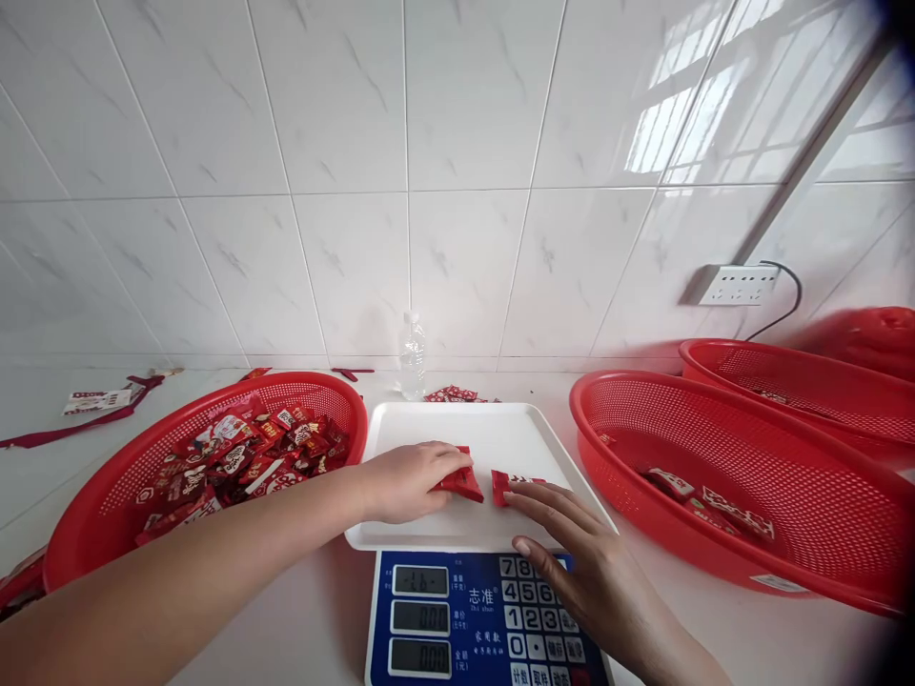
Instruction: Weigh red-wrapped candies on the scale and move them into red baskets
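A white tray sits on a blue electronic scale in front of me. My left hand reaches onto the tray from the left, its fingers closed round red candy packets. My right hand lies flat over the tray's front right edge and the keypad, fingers stretched out, fingertips touching another red packet. The scale's top display shows digits; the lower two read zeros.
A red mesh basket heaped with red candy packets stands left of the scale. Two more red baskets stand right, the nearer holding a few packets. A clear plastic bottle stands by the tiled wall, a power strip mounted at right.
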`<state>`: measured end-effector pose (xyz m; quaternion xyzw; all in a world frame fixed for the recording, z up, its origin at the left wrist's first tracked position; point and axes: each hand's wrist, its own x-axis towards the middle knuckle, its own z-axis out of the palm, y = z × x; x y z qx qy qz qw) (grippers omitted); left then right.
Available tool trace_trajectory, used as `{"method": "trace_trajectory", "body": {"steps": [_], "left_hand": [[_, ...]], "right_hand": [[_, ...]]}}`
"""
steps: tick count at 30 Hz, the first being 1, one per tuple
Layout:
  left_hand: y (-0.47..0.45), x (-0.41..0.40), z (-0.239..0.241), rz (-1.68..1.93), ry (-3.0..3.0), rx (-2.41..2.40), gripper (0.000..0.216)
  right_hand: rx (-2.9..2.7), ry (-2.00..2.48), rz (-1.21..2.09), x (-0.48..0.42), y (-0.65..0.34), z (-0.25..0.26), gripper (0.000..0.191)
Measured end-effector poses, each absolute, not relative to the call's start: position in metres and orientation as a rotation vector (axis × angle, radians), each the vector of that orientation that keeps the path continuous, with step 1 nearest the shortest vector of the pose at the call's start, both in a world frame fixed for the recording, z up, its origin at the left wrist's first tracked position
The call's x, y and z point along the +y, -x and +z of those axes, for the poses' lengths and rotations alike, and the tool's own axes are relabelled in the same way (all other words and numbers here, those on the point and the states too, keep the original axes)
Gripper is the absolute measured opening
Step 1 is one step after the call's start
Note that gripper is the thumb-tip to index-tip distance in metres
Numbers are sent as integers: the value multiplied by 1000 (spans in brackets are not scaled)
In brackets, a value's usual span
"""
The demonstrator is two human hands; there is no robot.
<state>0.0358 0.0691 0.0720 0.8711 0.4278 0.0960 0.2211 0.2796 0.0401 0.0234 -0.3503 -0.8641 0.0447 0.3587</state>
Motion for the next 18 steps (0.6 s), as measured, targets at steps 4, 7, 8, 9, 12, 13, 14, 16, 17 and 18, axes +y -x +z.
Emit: {"method": "trace_trajectory", "body": {"steps": [4,7,8,9,12,13,14,16,17,18], "left_hand": [[-36,71,81,532,-2193,1264,34],[-32,74,87,767,-1808,1309,35],[-30,75,88,798,-1675,1306,38],[-28,76,88,803,-1569,1309,41],[-21,78,82,770,-1595,1438,43],[-20,78,78,775,-1722,1504,42],[-20,78,75,783,-1873,1556,40],[-22,75,70,779,-2160,1565,34],[-26,72,69,753,-2269,1526,31],[-30,68,69,714,-2359,1469,27]], "right_hand": [[-2273,1010,59,45,-284,17,32],[-2371,1090,-44,47,-288,13,36],[-2406,1105,-63,47,-289,12,36],[-2432,1114,-71,47,-290,12,36],[-2438,1112,-69,45,-290,14,33],[-2423,1107,-66,44,-290,15,32],[-2406,1099,-58,43,-289,16,30],[-2375,1070,-27,42,-286,18,28],[-2357,1050,-7,42,-285,19,27],[-2336,1026,11,42,-283,19,26]]}}
